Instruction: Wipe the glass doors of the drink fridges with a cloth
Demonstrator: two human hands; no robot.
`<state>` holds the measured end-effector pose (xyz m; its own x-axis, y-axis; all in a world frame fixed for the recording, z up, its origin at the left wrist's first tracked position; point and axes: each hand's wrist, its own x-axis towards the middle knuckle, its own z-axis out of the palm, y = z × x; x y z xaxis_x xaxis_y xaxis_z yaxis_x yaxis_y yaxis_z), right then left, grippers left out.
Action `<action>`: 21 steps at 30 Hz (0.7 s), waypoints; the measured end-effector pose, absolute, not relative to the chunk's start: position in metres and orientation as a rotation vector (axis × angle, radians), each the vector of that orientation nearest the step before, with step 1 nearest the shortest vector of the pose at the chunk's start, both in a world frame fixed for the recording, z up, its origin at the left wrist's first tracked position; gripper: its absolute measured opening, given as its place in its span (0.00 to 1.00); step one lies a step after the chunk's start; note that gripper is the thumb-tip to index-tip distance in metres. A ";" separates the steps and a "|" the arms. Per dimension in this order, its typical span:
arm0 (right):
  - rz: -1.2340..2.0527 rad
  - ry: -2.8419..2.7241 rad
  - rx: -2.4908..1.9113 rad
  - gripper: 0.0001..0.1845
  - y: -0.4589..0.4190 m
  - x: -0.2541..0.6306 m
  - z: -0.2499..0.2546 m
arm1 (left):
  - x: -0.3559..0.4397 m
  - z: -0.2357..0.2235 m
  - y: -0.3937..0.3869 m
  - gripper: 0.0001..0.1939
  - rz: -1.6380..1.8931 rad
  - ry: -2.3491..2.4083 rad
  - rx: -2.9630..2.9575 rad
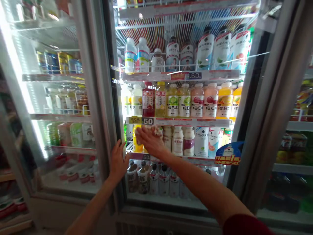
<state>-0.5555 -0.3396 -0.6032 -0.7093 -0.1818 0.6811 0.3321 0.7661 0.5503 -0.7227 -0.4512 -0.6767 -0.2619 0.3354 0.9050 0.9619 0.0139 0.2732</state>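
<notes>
In the head view my right hand (152, 141) presses a crumpled, pale cloth (156, 131) flat to the glass door (168, 199) of a drinks fridge. Part of the cloth is hidden under the palm and fingers. Lower and to the left, my left hand (119, 161) rests on the metal door frame (104, 98) at the glass edge, its fingers apart and nothing in it. Behind the glass, close to the right hand, stand white bottles (177, 141) and a yellow bottle (138, 138).
Shelves with bottled drinks fill the fridge, among them a red bottle (148, 99). A blue promotional sticker (229, 153) is on the glass at the right. Another fridge door (66, 150) stands to the left, with cans and bottles inside.
</notes>
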 end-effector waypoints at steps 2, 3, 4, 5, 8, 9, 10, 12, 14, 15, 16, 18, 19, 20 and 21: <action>-0.943 -2.354 0.133 0.22 -0.347 -0.565 -0.642 | -0.729 -0.683 -0.459 0.23 -1.261 -1.666 -1.325; -0.965 -2.389 0.231 0.20 -0.349 -0.568 -0.651 | -0.732 -0.685 -0.463 0.23 -1.259 -1.670 -1.321; -0.965 -2.387 0.272 0.19 -0.351 -0.572 -0.649 | -0.735 -0.687 -0.467 0.23 -1.257 -1.671 -1.320; -0.942 -2.357 0.250 0.19 -0.352 -0.576 -0.637 | -0.737 -0.687 -0.470 0.23 -1.256 -1.669 -1.321; -0.791 -2.174 -0.053 0.23 -0.354 -0.595 -0.572 | -0.740 -0.686 -0.473 0.23 -1.257 -1.657 -1.327; -0.751 -2.123 -0.129 0.24 -0.355 -0.603 -0.557 | -0.740 -0.685 -0.473 0.22 -1.262 -1.648 -1.325; -0.736 -2.110 -0.147 0.24 -0.358 -0.610 -0.553 | -0.740 -0.684 -0.474 0.22 -1.268 -1.640 -1.324; -0.755 -2.160 -0.081 0.24 -0.365 -0.619 -0.580 | -0.740 -0.685 -0.475 0.22 -1.279 -1.626 -1.316; -0.808 -2.277 0.067 0.20 -0.371 -0.615 -0.643 | -0.739 -0.689 -0.479 0.22 -1.275 -1.638 -1.310; -0.823 -2.334 0.113 0.19 -0.372 -0.609 -0.676 | -0.739 -0.692 -0.481 0.22 -1.263 -1.651 -1.312; -0.853 -2.433 0.212 0.19 -0.371 -0.601 -0.704 | -0.738 -0.696 -0.483 0.21 -1.248 -1.664 -1.316; -0.898 -2.520 0.337 0.19 -0.364 -0.584 -0.730 | -0.736 -0.703 -0.485 0.20 -1.211 -1.677 -1.335; -0.907 -2.514 0.331 0.20 -0.358 -0.576 -0.727 | -0.734 -0.706 -0.485 0.20 -1.192 -1.674 -1.349; -0.900 -2.469 0.257 0.22 -0.352 -0.568 -0.716 | -0.731 -0.709 -0.483 0.20 -1.176 -1.667 -1.367; -0.878 -2.398 0.135 0.25 -0.347 -0.562 -0.701 | -0.726 -0.712 -0.480 0.20 -1.164 -1.658 -1.387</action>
